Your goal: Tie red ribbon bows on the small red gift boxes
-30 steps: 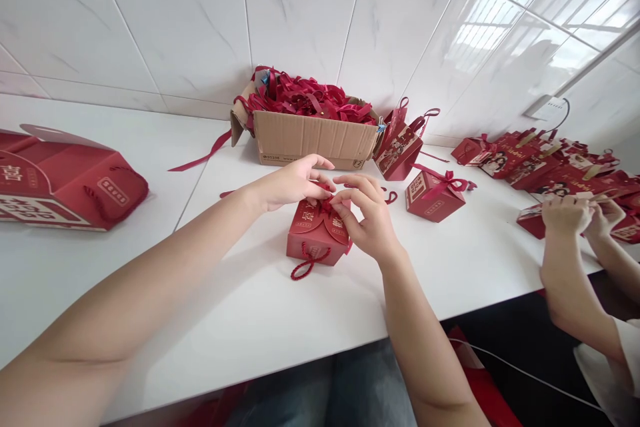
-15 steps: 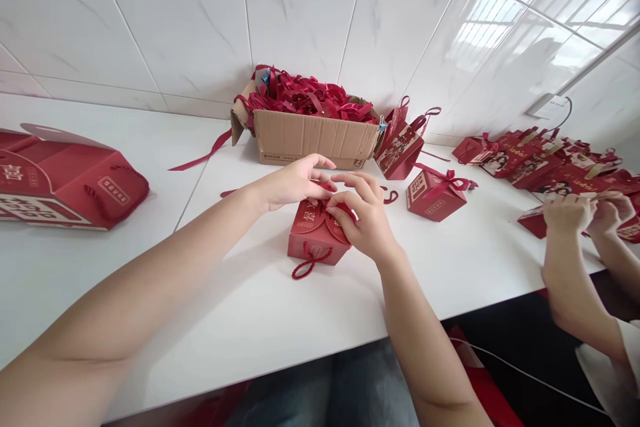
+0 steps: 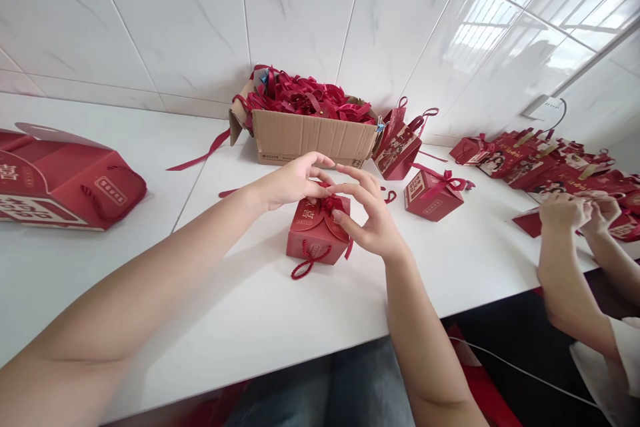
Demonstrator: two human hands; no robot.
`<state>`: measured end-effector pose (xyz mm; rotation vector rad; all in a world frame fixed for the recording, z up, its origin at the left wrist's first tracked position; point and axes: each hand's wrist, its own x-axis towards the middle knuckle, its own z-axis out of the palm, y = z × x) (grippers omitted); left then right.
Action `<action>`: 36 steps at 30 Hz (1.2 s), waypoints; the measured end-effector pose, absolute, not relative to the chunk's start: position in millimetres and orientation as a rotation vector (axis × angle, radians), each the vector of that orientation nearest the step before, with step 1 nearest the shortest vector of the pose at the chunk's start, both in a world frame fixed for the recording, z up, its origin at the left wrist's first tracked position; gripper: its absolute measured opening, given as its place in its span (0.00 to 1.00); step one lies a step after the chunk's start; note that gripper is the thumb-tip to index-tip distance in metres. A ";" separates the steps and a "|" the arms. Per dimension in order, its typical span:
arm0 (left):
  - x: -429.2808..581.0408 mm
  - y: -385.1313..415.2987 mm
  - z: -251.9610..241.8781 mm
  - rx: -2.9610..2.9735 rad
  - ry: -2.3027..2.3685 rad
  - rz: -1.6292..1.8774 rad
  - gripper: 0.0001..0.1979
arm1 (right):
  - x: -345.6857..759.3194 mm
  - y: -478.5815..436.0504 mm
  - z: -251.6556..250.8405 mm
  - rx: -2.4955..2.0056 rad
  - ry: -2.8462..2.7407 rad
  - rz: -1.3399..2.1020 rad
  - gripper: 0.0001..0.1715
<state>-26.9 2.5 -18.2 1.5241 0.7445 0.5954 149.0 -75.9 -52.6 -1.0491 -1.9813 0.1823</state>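
Observation:
A small red gift box (image 3: 314, 235) with a cord handle stands on the white counter (image 3: 260, 307) in front of me. A red ribbon (image 3: 330, 203) sits bunched on its top. My left hand (image 3: 293, 181) pinches the ribbon from the far left side. My right hand (image 3: 373, 217) is at the box's right side, thumb on the lid flap and fingers curled over the ribbon.
A cardboard box (image 3: 313, 137) heaped with red ribbons stands by the tiled wall. A finished box with a bow (image 3: 433, 192) lies to the right, a large red box (image 3: 60, 180) at far left. Another person's hands (image 3: 575, 210) work beside a pile of red bags (image 3: 550, 163).
My right hand's fingers have lifted and spread over the box top, and the ribbon now stands up between both hands. The other person's hands shifted slightly.

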 end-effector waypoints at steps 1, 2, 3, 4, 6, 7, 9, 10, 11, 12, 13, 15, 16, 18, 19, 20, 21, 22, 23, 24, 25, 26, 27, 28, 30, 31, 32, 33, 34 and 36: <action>-27.0 2.1 -17.8 1.527 0.750 0.590 0.26 | 150.6 -75.5 -53.2 -1.055 -2.016 0.104 0.16; -27.1 1.9 -17.6 1.532 0.753 0.583 0.25 | 151.0 -74.8 -54.5 -1.067 -2.024 0.039 0.14; -27.1 1.9 -17.8 1.537 0.753 0.580 0.25 | 150.3 -74.1 -56.0 -1.083 -2.018 -0.005 0.12; -27.1 1.9 -18.1 1.539 0.752 0.582 0.25 | 148.5 -73.5 -57.5 -1.092 -2.008 -0.027 0.09; -27.0 2.2 -19.0 1.539 0.744 0.595 0.26 | 143.8 -73.3 -58.9 -1.078 -1.992 -0.022 0.06; -26.9 2.3 -19.4 1.537 0.738 0.603 0.27 | 141.6 -73.8 -58.7 -1.058 -1.985 -0.006 0.05; -26.8 2.5 -20.0 1.542 0.723 0.615 0.28 | 139.4 -75.0 -56.7 -1.010 -1.970 0.032 0.05; -26.7 2.7 -20.4 1.551 0.716 0.616 0.29 | 139.8 -75.3 -55.5 -0.993 -1.965 0.054 0.05; -26.6 2.9 -20.8 1.562 0.711 0.617 0.29 | 141.2 -74.9 -54.8 -0.983 -1.964 0.087 0.04; -26.5 3.1 -21.3 1.574 0.704 0.620 0.29 | 143.4 -73.6 -54.9 -0.979 -1.960 0.141 0.04; -26.4 3.5 -21.8 1.584 0.695 0.625 0.29 | 146.2 -71.3 -56.0 -0.974 -1.946 0.217 0.07; -26.1 4.4 -23.0 1.608 0.672 0.635 0.28 | 152.8 -63.8 -61.2 -0.976 -1.856 0.408 0.16; -26.1 4.8 -23.6 1.620 0.659 0.637 0.28 | 156.0 -59.4 -64.9 -0.988 -1.786 0.504 0.22; -26.5 5.6 -24.2 1.641 0.640 0.634 0.29 | 161.3 -51.8 -71.8 -1.048 -1.673 0.689 0.29; -27.1 5.9 -24.0 1.649 0.636 0.625 0.30 | 163.3 -49.6 -74.1 -1.079 -1.664 0.800 0.31; -28.0 6.0 -23.5 1.656 0.633 0.615 0.31 | 164.8 -48.8 -75.2 -1.104 -1.672 0.907 0.32; -29.1 6.1 -22.6 1.661 0.629 0.603 0.32 | 165.9 -49.4 -74.9 -1.123 -1.693 1.000 0.34; -30.4 6.0 -21.2 1.668 0.621 0.588 0.33 | 166.5 -51.2 -73.5 -1.141 -1.716 1.067 0.36; -31.8 5.8 -19.5 1.676 0.612 0.568 0.34 | 166.9 -53.8 -71.2 -1.163 -1.739 1.104 0.39; -33.3 5.5 -17.6 1.684 0.598 0.545 0.34 | 166.9 -56.6 -68.7 -1.190 -1.764 1.111 0.41; -34.8 5.2 -15.6 1.694 0.576 0.519 0.34 | 166.8 -59.2 -66.2 -1.218 -1.794 1.095 0.42; -36.2 4.8 -13.8 1.705 0.548 0.493 0.33 | 166.4 -61.2 -64.1 -1.241 -1.829 1.067 0.42; -37.3 4.4 -12.2 1.719 0.522 0.467 0.32 | 166.1 -62.5 -62.6 -1.254 -1.867 1.028 0.40; -38.2 4.1 -11.1 1.733 0.499 0.448 0.31 | 165.7 -63.0 -61.7 -1.262 -1.898 0.976 0.37; -38.9 3.7 -10.4 1.769 0.473 0.433 0.31 | 165.2 -62.7 -61.0 -1.283 -1.913 0.863 0.32; -38.8 3.6 -10.8 1.786 0.468 0.435 0.31 | 165.0 -62.4 -60.7 -1.302 -1.895 0.832 0.28; -38.5 3.7 -11.8 1.803 0.465 0.438 0.30 | 164.9 -62.5 -59.9 -1.323 -1.869 0.829 0.24; -38.1 3.9 -13.1 1.820 0.456 0.442 0.30 | 164.8 -63.1 -58.5 -1.343 -1.842 0.851 0.23; -37.7 4.2 -14.6 1.836 0.441 0.444 0.30 | 164.9 -64.4 -56.5 -1.357 -1.821 0.892 0.25; -37.3 5.1 -17.7 1.871 0.403 0.440 0.31 | 165.9 -68.5 -51.0 -1.369 -1.798 0.988 0.30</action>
